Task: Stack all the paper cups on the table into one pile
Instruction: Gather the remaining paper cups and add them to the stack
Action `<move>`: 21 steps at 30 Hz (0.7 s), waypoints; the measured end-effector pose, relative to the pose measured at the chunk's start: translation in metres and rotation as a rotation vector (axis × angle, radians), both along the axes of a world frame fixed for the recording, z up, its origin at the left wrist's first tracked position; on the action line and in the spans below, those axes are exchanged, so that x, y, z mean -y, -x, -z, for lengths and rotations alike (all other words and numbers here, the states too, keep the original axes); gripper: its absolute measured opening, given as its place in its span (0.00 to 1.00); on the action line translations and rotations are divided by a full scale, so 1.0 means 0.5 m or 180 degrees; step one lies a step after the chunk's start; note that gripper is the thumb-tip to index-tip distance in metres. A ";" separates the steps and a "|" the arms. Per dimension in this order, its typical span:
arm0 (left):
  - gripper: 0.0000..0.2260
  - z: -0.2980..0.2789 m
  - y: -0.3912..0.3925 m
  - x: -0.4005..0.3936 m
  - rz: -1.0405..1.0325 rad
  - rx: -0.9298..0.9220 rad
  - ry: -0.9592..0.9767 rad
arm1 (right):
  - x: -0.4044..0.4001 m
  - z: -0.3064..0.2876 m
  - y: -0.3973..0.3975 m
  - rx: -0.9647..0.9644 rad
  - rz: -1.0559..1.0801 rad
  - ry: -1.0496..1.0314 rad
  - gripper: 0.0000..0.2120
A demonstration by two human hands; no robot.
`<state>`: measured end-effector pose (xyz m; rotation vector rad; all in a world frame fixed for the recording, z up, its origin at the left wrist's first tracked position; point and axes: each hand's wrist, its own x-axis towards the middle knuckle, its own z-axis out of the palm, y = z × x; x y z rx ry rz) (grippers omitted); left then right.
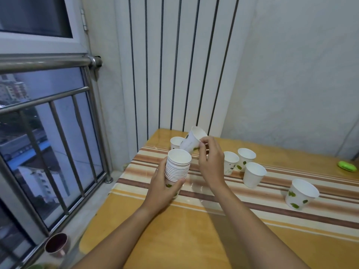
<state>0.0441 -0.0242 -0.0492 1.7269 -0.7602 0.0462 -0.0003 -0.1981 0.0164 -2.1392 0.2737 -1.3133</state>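
Observation:
My left hand [162,188] grips the bottom of a tall stack of white paper cups [177,166] held above the table's left side. Just above and behind it, my right hand [209,160] pinches the rim of a single white cup [191,141], tilted with its mouth up and to the right. Loose cups with green leaf prints stand upright on the striped cloth: one behind the tilted cup [175,142], three grouped right of my right hand [230,162] [246,157] [253,174], and one further right [301,194].
The table [184,239] is yellow wood with a striped runner. A green object [347,166] lies at the right edge. A window with metal bars is at the left, with a dark metal cup [57,244] on its sill. White slatted panels back the table.

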 end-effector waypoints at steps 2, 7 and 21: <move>0.34 -0.006 0.002 0.006 0.0034 0.0023 0.0018 | -0.002 -0.025 0.006 0.0165 -0.0023 -0.0013 0.04; 0.34 -0.011 0.003 0.011 0.0015 -0.0022 0.0029 | -0.006 -0.053 0.025 0.0311 -0.0188 0.0106 0.05; 0.33 -0.004 -0.025 0.010 -0.0215 -0.0051 0.0212 | -0.032 0.031 0.032 -0.0378 -0.0885 0.0466 0.11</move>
